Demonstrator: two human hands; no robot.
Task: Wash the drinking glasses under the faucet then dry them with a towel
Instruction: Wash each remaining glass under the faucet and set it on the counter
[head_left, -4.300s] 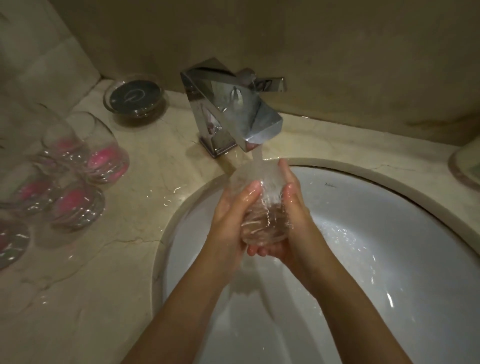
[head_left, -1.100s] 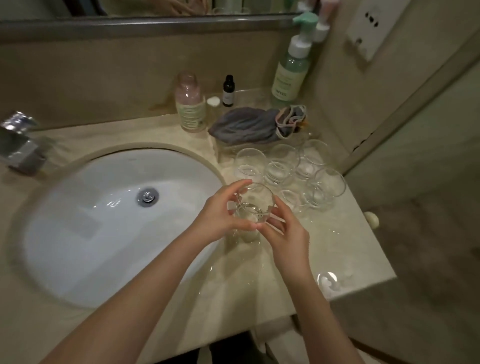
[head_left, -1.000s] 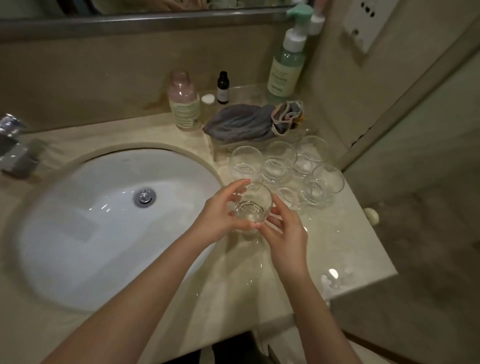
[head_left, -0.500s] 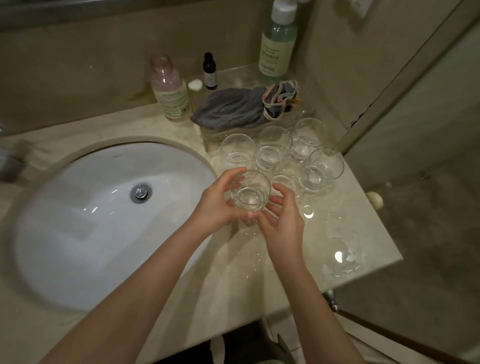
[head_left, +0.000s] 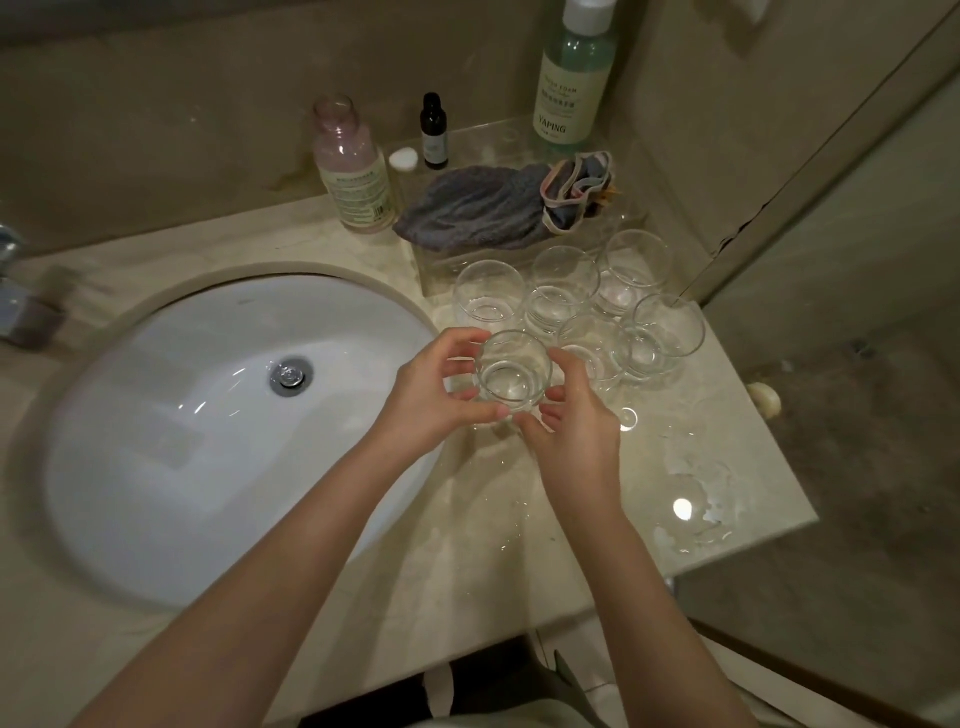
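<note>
Holding a clear round drinking glass (head_left: 513, 375) between them, the left hand (head_left: 436, 395) curls its fingers round the glass's left side and the right hand (head_left: 576, 421) cups its right side, a two-handed grip just over the wet marble tabletop (head_left: 467, 545) beside the white sink (head_left: 171, 415). Just behind it stands a cluster of five more clear glasses (head_left: 566, 296). Farther back lie a grey towel (head_left: 478, 210), a pink bottle (head_left: 353, 166), a small dark bottle (head_left: 434, 130) and a green foam bottle (head_left: 571, 78).

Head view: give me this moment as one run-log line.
glass: upright, beside washed group | left hand: grips it | right hand: grips it | towel: untouched
</note>
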